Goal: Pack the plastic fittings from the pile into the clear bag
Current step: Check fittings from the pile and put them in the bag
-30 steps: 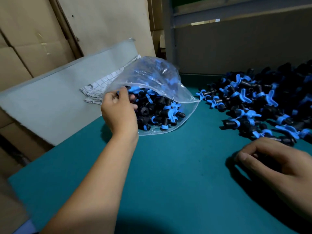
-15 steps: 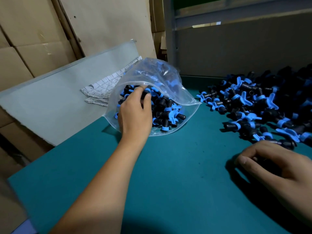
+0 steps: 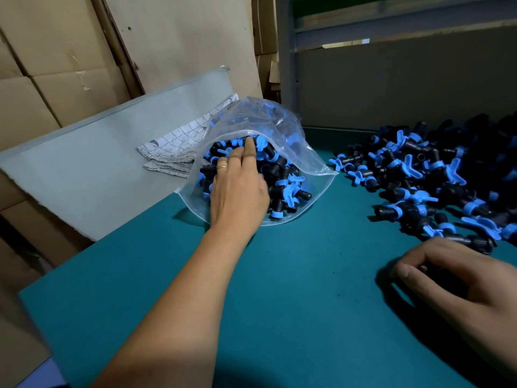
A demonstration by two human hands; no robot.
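Observation:
A clear bag (image 3: 279,124) lies on the teal table (image 3: 302,309) with its mouth facing me, partly filled with black and blue plastic fittings (image 3: 285,189). My left hand (image 3: 237,191) reaches into the mouth, fingers stretched out and resting on the fittings inside. At the right, a large pile of the same fittings (image 3: 419,175) spreads to the frame edge. At the pile's near edge my right hand (image 3: 458,278) rests on the table, its fingers curled over dark fittings that are mostly hidden beneath it.
A grey board (image 3: 98,155) leans along the table's left edge, with folded printed paper (image 3: 173,149) behind the bag. Cardboard boxes (image 3: 56,65) stand at the back left. A grey panel (image 3: 405,85) closes the back.
My left hand moved from the bag's left rim into its mouth and pushed further in over the fittings. The bag's mouth now gapes wider. The right hand has stayed at the pile's edge.

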